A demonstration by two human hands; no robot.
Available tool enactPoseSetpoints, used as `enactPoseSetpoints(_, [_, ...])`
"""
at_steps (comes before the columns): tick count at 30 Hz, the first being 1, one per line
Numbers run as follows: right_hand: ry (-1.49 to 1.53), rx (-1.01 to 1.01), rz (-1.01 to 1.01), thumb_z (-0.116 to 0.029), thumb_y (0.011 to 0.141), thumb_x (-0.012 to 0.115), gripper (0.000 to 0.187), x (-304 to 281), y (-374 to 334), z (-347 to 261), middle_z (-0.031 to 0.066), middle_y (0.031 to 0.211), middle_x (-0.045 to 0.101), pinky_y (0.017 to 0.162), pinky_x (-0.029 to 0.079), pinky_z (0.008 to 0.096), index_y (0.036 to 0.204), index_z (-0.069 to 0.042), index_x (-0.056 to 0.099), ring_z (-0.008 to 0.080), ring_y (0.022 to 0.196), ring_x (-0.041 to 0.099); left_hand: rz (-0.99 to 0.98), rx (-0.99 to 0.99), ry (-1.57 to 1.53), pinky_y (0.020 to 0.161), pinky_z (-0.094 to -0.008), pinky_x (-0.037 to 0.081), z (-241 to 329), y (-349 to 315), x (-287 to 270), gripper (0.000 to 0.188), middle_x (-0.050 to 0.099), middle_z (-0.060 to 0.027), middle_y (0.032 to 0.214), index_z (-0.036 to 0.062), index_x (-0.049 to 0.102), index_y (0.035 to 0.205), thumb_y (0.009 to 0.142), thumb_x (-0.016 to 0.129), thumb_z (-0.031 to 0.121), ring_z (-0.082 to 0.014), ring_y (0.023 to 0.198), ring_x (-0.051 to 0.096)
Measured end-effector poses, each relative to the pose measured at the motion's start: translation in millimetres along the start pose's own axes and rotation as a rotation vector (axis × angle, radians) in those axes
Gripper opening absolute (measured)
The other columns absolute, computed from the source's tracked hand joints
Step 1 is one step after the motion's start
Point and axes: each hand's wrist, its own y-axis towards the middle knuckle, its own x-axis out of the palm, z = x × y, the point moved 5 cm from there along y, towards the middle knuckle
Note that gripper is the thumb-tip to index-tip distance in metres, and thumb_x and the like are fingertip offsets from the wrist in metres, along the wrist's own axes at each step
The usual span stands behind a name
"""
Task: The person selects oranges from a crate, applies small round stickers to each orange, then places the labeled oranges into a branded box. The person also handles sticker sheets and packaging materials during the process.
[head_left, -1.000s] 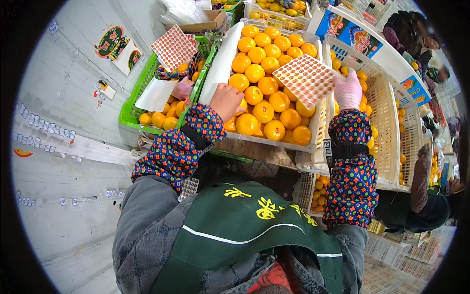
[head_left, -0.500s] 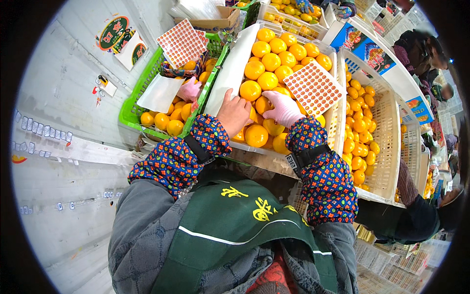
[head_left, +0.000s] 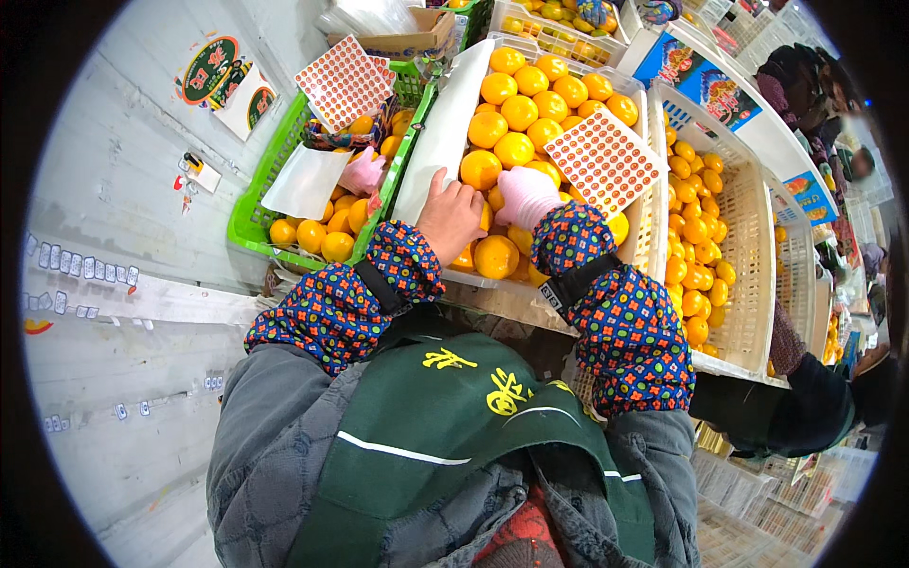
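Observation:
Both hands are over a pale plastic crate (head_left: 645, 133) heaped with oranges (head_left: 514, 151). My left hand (head_left: 449, 220), bare, curls its fingers round an orange (head_left: 486, 218) at the crate's near left side. Just right of it is my right hand (head_left: 526, 197) in a pink glove, its fingers bent down and drawn together among the fruit. Its fingertips are hidden, so what they grip cannot be made out. A white sheet of small round red stickers (head_left: 606, 161) lies on the oranges beyond my right hand.
At left stands a green crate (head_left: 248, 204) with oranges, another sticker sheet (head_left: 343, 83), white paper (head_left: 305, 182) and a pink glove (head_left: 363, 172). White liner (head_left: 445, 128) covers the crate's left edge. Another crate (head_left: 748, 312) of oranges stands right. Other people are at the far right.
My right hand has shifted slightly left toward my left hand, and its fingers have curled in. The left hand stays almost in place. The view has moved a little.

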Motion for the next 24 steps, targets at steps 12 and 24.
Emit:
enactPoseSetpoints(12, [1.449, 0.257, 0.801, 0.000, 0.083, 0.073, 0.045, 43.0, -175.0, 63.6, 0.0068, 0.104, 0.068, 0.067, 0.053, 0.0227, 0.126, 0.004, 0.059, 0.0079, 0.075, 0.062, 0.066, 0.232, 0.020, 0.087, -0.0405, 0.049, 39.1, 62.2, -3.8, 0.022, 0.061, -0.0122, 0.102, 0.0028, 0.059, 0.103, 0.082, 0.062, 0.009, -0.0310, 0.101, 0.058])
enactPoseSetpoints(24, [1.279, 0.242, 0.561, 0.002, 0.088, 0.068, 0.043, 87.3, -209.1, 43.9, 0.0074, 0.109, 0.066, 0.070, 0.051, 0.0211, 0.129, 0.006, 0.056, 0.0071, 0.078, 0.061, 0.064, 0.270, -0.139, 0.086, -0.0409, 0.051, 23.4, 67.4, 18.3, 0.041, 0.063, -0.0125, 0.100, 0.0033, 0.057, 0.102, 0.068, 0.079, 0.006, -0.0324, 0.100, 0.060])
